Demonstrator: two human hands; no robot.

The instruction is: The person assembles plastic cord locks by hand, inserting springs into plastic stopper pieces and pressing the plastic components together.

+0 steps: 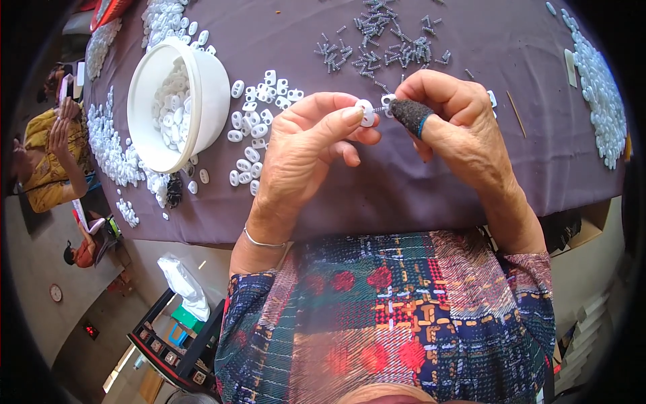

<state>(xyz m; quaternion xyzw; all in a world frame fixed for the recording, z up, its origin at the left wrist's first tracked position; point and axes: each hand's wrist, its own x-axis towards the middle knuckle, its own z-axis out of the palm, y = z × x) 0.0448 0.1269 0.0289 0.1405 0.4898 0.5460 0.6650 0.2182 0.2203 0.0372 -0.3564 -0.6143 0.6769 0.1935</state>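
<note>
Above the near part of the cloth, my left hand (293, 151) pinches a white oval plastic cord-lock piece (366, 114) between thumb and fingers. My right hand (464, 128) is closed just beside it, with a dark fabric thumb cover (412, 116) banded in blue. At that thumb's tip is a second white cord-lock piece (387, 100) with a round hole. A small metal spring (379, 109) bridges the narrow gap between the two pieces. The right fingers partly hide the second piece. Loose white pieces (252, 124) lie to the left of my left hand.
On the dark tablecloth (282, 40), a white tub (197, 101) holding white pieces tilts at the left. Many small springs (377, 44) lie scattered beyond my hands. A heap of white pieces (595, 94) covers the right edge, near a thin stick (516, 113). Another person (50, 151) sits at far left.
</note>
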